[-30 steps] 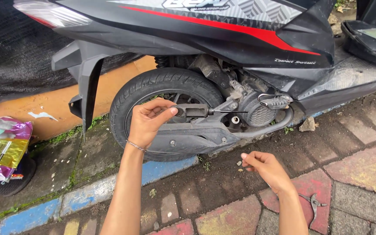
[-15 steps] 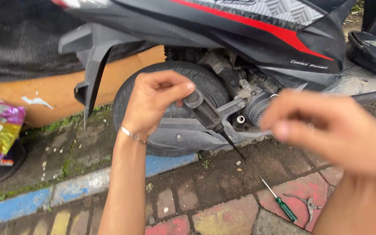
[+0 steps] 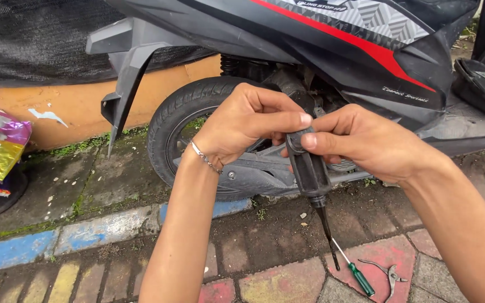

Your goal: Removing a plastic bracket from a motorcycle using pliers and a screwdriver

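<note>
Left hand [image 3: 242, 126]: closed, steadying the top of the black-handled screwdriver [image 3: 310, 174].
Right hand [image 3: 366, 143]: gripped its handle, tip pointing down.
Beneath: green-handled screwdriver [image 3: 357, 275] on pavers.

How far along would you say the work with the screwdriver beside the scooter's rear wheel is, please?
Done: tools are out, a green screwdriver and pliers lying on the paving. In hand: both the left hand and right hand hold a black screwdriver, tip down, clear of the scooter. Left: no tool touches the rear wheel area yet.
</note>
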